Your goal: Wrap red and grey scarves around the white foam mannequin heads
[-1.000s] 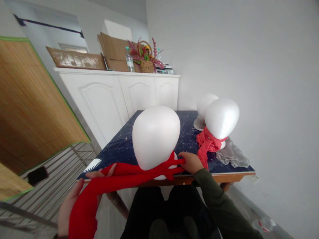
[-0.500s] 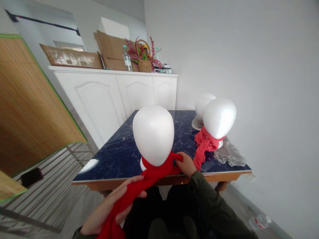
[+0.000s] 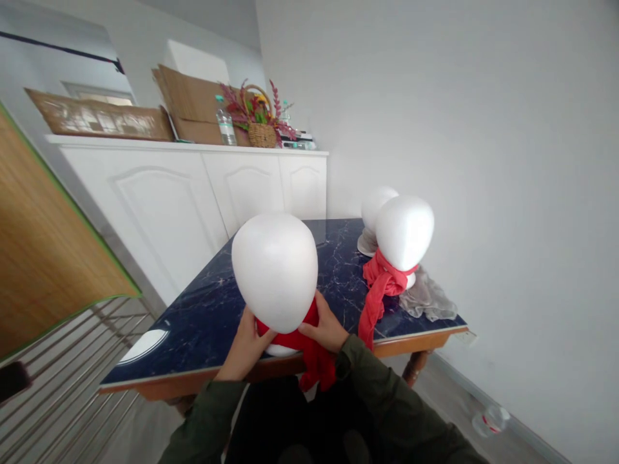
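Head view: I see the left grip [image 3: 245, 347] and the right grip [image 3: 329, 327] both clasping the red scarf [image 3: 318, 362] wound low around the nearest white dummy head [image 3: 275, 270] on the bench [image 3: 193, 335].

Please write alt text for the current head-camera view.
A person's left grip and right grip touch a red scarf around the neck of a white mannequin head on a blue table. Two more heads stand to the right.

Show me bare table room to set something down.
Bare tabletop lies left of the near head, and between it and the coral scarf. The right side is crowded by that scarf, a second head and gray cloth; the front middle by the red scarf, left hand and right hand.
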A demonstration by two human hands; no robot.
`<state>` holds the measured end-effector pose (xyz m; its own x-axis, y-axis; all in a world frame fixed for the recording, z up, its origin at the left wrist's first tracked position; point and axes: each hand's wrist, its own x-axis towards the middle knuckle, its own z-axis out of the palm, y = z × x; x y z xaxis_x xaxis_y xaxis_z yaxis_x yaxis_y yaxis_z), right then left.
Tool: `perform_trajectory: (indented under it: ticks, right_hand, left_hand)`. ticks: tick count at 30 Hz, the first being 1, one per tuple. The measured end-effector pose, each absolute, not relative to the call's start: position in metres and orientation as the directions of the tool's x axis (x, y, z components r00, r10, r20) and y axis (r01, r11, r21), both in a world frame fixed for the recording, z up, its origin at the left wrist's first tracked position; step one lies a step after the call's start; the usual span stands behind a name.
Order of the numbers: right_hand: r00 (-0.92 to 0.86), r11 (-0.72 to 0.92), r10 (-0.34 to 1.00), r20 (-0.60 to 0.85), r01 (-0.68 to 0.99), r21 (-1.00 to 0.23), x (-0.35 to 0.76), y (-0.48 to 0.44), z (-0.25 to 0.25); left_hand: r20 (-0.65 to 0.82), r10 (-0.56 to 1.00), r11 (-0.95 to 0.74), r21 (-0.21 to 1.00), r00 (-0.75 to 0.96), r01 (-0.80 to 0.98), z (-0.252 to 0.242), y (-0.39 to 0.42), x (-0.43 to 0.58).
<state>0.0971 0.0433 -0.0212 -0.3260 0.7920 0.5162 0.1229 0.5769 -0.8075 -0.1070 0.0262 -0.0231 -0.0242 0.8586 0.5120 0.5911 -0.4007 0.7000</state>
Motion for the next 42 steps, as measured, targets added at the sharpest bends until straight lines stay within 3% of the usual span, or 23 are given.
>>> perform_trajectory:
  ticks: [8,10,12,15,20,25,42]
  right_hand:
    - [-0.197,0.652,0.747,0.635,0.403,-0.642,0.145,0.012,0.003]
    - [-0.155,0.583,0.782,0.603,0.521,-0.623,0.181,0.002,0.003]
    - [-0.037,0.451,0.849,0.526,0.57,-0.687,0.223,-0.006,-0.001]
    - [0.178,0.281,0.883,0.434,0.54,-0.793,0.288,-0.013,-0.011]
    - [0.33,0.203,0.827,0.455,0.579,-0.789,0.365,-0.009,-0.037]
    - [0.351,0.173,0.825,0.443,0.59,-0.789,0.392,0.009,-0.067]
    - [0.466,0.083,0.788,0.403,0.568,-0.819,0.341,-0.024,-0.044]
  left_hand:
    - [0.517,0.847,-0.506,0.716,0.122,0.48,0.001,0.006,-0.031]
    - [0.542,0.809,-0.583,0.688,0.227,0.433,0.013,-0.001,0.001]
    - [0.563,0.754,-0.656,0.661,0.338,0.364,0.022,-0.002,0.037]
    - [0.574,0.672,-0.721,0.652,0.467,0.235,0.028,0.006,0.093]
    - [0.573,0.633,-0.727,0.671,0.52,0.144,0.019,0.022,0.16]
    - [0.452,0.697,-0.651,0.725,0.557,0.225,-0.003,0.038,0.182]
    - [0.491,0.598,-0.739,0.645,0.633,0.197,-0.015,0.032,0.156]
